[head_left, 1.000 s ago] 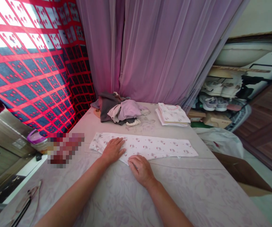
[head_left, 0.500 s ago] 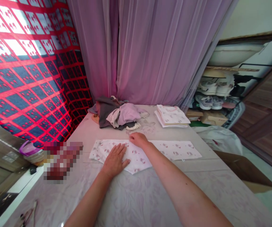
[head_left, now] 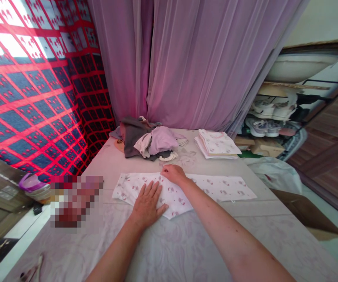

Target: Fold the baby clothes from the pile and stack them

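A long white garment with small pink prints (head_left: 215, 187) lies spread flat across the bed (head_left: 169, 250). My left hand (head_left: 148, 203) rests flat on its near left part, fingers stretched out. My right hand (head_left: 173, 173) reaches over to the garment's far edge near the middle, fingers curled down on the cloth; whether it pinches the edge I cannot make out.
A heap of grey, lilac and white clothes (head_left: 147, 141) lies at the far side of the bed, a folded stack of printed garments (head_left: 217, 144) to its right. Lilac curtain behind, red patterned cloth at left, shoe rack (head_left: 274, 117) and cardboard box (head_left: 306, 215) at right.
My right hand left the garment's near edge and reached across to its far edge. My left hand stayed flat on the cloth.
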Motion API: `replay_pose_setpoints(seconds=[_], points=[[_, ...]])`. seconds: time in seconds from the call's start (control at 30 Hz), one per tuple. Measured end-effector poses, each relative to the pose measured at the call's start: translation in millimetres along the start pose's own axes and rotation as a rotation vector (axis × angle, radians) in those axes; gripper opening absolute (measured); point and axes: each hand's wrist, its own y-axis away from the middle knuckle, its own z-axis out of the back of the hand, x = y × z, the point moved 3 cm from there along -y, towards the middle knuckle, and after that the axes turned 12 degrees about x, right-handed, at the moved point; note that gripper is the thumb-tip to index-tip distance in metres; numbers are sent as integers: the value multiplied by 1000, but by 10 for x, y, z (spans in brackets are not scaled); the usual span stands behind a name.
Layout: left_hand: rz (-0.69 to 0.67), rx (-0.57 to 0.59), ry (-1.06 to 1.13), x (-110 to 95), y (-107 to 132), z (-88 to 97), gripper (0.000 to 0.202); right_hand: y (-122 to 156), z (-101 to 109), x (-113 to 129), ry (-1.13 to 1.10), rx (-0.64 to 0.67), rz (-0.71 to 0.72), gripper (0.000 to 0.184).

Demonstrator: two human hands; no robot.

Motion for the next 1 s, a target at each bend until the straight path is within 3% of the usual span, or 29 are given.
replay_pose_setpoints(seconds=[0.27, 0.43, 0.6, 0.77, 0.87, 1.0], points=[[27, 31, 24, -23, 0, 44, 71, 67, -120, 13, 10, -129, -31, 23], [45, 51, 14, -28, 9, 76, 60, 315, -137, 68, 20, -215, 93, 35], [43, 67, 24, -14, -5, 55, 59, 651, -318, -90, 62, -32, 19, 51], [54, 104, 41, 4, -18, 67, 60, 893, -246, -459, 81, -74, -99, 58], [55, 113, 46, 5, -23, 83, 60, 955, -252, -677, 56, 39, -203, 61], [54, 120, 38, 10, -31, 79, 60, 995, -244, -821, 62, 109, -197, 63]])
